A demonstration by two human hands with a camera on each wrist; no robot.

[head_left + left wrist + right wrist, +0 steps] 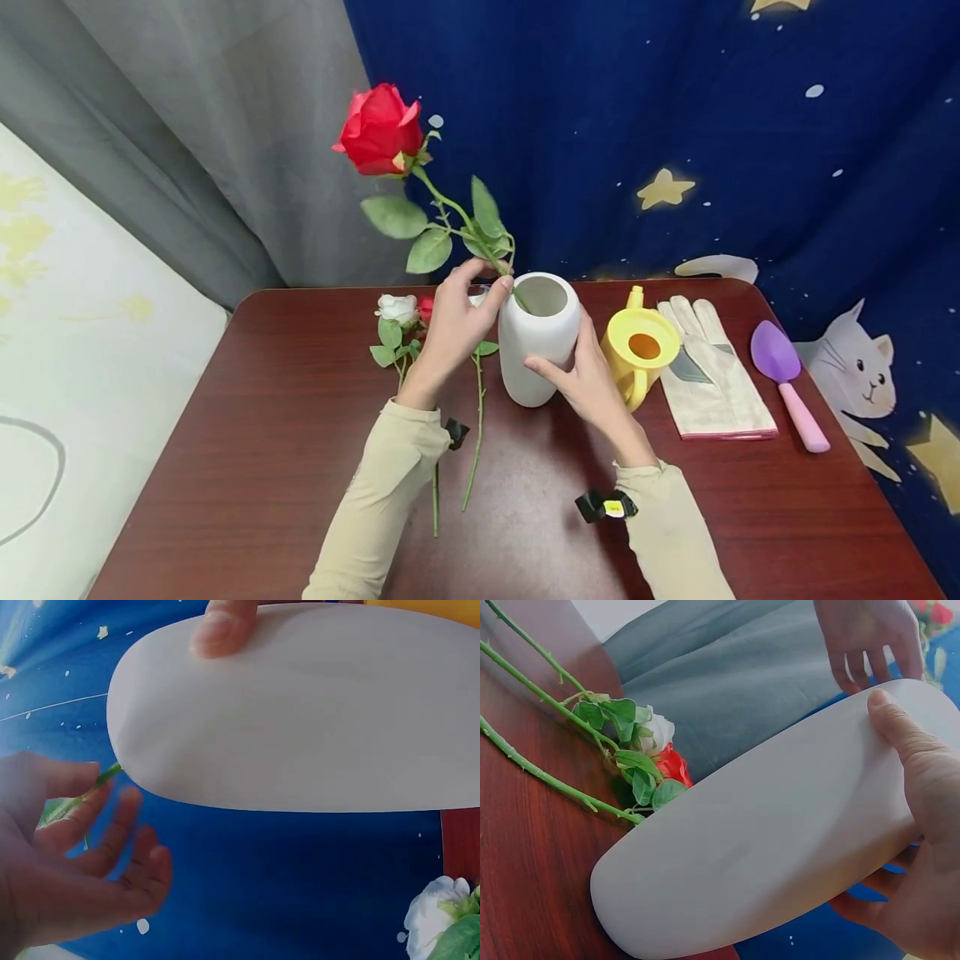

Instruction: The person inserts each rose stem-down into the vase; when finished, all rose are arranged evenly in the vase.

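A red rose [381, 129] with green leaves leans up and left from the mouth of a white vase [528, 367]. My left hand [457, 325] pinches its stem between thumb and fingers at the vase's rim, and the stem's lower end reaches inside the mouth. In the left wrist view, the left hand's [82, 862] other fingers are loosely bent beside the vase [300, 720]. My right hand [588, 379] grips the vase from the right, thumb across the front. In the right wrist view, some fingers go behind the vase [757, 847].
Left of the vase lie a white rose [397, 309], a red rose [426, 309] and another stem [478, 417] on the brown table [300, 450]. To the right are a yellow watering can [641, 342], work gloves [716, 383] and a purple trowel [776, 352] with a pink handle.
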